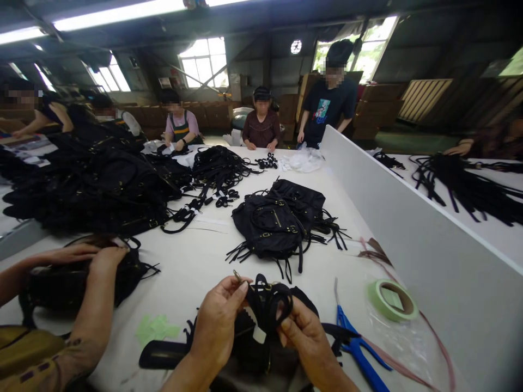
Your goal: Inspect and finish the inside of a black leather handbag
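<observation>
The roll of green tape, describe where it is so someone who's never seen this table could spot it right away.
Start at the long white table and follow the white divider wall along its right side toward the near end. Just right of the person's right hand and the blue-handled scissors, the roll of green tape lies flat on clear plastic. It is the only pale green ring among black bags and straps.

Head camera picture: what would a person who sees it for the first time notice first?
Nearest the camera, the left hand and right hand pinch a coiled black strap with a metal clasp over a black bag. Beside them on the white table lie blue scissors and a green tape roll. At the left, a large heap of black bags lies, and a co-worker's hands rest on another bag.
</observation>
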`<state>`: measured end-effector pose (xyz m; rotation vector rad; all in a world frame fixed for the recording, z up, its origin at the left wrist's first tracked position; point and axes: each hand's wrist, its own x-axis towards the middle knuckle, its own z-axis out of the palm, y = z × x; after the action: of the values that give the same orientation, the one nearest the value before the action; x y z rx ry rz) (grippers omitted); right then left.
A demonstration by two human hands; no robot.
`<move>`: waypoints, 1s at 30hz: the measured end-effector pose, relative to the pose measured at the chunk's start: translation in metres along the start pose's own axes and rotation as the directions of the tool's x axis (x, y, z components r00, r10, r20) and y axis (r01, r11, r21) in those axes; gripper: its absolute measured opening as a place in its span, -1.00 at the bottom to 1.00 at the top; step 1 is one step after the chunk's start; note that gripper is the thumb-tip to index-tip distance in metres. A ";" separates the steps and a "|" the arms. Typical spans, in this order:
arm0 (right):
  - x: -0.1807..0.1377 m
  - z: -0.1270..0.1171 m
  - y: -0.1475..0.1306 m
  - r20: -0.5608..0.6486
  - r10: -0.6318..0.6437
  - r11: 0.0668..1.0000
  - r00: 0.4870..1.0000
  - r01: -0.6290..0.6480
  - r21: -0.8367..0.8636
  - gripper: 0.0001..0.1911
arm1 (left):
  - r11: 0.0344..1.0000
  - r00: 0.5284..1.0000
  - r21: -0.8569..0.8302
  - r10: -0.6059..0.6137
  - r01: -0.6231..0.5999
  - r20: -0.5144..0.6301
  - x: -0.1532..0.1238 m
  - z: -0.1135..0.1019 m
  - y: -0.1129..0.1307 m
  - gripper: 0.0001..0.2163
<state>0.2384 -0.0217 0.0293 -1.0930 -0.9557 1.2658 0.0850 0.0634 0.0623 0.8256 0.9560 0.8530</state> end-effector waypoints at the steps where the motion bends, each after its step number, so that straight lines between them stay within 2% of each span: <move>1: 0.000 0.000 0.000 -0.005 0.001 1.000 1.000 -0.001 -0.002 -0.63 | 0.999 1.000 -0.039 -0.010 0.010 0.008 0.000 0.000 0.000 -0.69; 3: -0.001 0.000 0.000 -0.003 0.006 1.000 1.000 -0.006 -0.008 -0.62 | 0.995 1.000 -0.092 -0.023 0.025 0.020 0.000 0.000 0.002 -0.71; 6: -0.002 -0.003 0.003 0.014 0.027 0.999 1.000 -0.027 -0.025 -0.63 | 0.996 0.999 -0.084 0.031 -0.033 -0.031 -0.002 -0.002 0.010 -0.70; 9: -0.006 -0.009 0.005 0.011 0.014 0.999 1.000 -0.014 -0.049 -0.64 | 0.992 0.994 -0.090 0.077 -0.084 -0.080 -0.010 -0.006 0.027 -0.69; 11: -0.007 -0.014 0.006 0.026 -0.025 0.993 0.999 0.028 -0.118 -0.63 | 0.987 0.995 -0.130 0.090 -0.096 -0.052 -0.018 -0.011 0.041 -0.70; 13: -0.008 -0.018 0.005 0.066 -0.040 0.978 0.997 0.053 -0.202 -0.64 | 0.987 0.993 -0.125 0.107 -0.099 0.057 -0.026 -0.019 0.053 -0.73; 15: -0.006 -0.020 0.003 0.109 -0.032 0.967 0.994 0.058 -0.248 -0.65 | 0.992 0.968 -0.072 0.119 -0.106 0.221 -0.033 -0.028 0.061 -0.75; 17: -0.003 -0.021 0.000 0.146 -0.024 0.965 0.989 0.061 -0.256 -0.67 | 0.997 0.934 0.026 0.063 -0.077 0.352 -0.038 -0.035 0.062 -0.77; 19: 0.000 -0.020 -0.002 0.171 -0.028 0.961 0.985 0.073 -0.267 -0.69 | 0.985 0.890 0.169 -0.056 -0.024 0.452 -0.041 -0.040 0.058 -0.75; 21: 0.003 -0.021 -0.003 0.178 -0.027 0.958 0.984 0.076 -0.276 -0.70 | 0.931 0.829 0.364 -0.188 -0.020 0.527 -0.043 -0.038 0.051 -0.70; 22: 0.005 -0.022 -0.003 0.178 -0.023 0.958 0.984 0.073 -0.276 -0.71 | 0.883 0.808 0.464 -0.218 -0.076 0.547 -0.044 -0.036 0.047 -0.68; 24: 0.007 -0.026 -0.002 0.169 -0.009 0.960 0.986 0.055 -0.273 -0.72 | 0.745 0.806 0.621 -0.200 -0.245 0.558 -0.045 -0.029 0.042 -0.67; 26: 0.009 -0.032 -0.003 0.169 0.024 0.949 0.985 0.031 -0.315 -0.75 | 0.629 0.808 0.682 -0.140 -0.373 0.572 -0.044 -0.022 0.040 -0.68; 28: 0.012 -0.038 -0.006 0.199 0.075 0.907 0.977 0.017 -0.422 -0.78 | 0.606 0.792 0.686 -0.145 -0.403 0.594 -0.043 -0.021 0.038 -0.69; 30: 0.014 -0.043 -0.010 0.250 0.117 0.823 0.961 0.047 -0.566 -0.81 | 0.604 0.780 0.700 -0.196 -0.381 0.594 -0.040 -0.024 0.034 -0.70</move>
<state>0.2837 -0.0112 0.0288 -1.4156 -1.6049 1.2101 0.0419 0.0474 0.0967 1.8439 0.6477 0.1151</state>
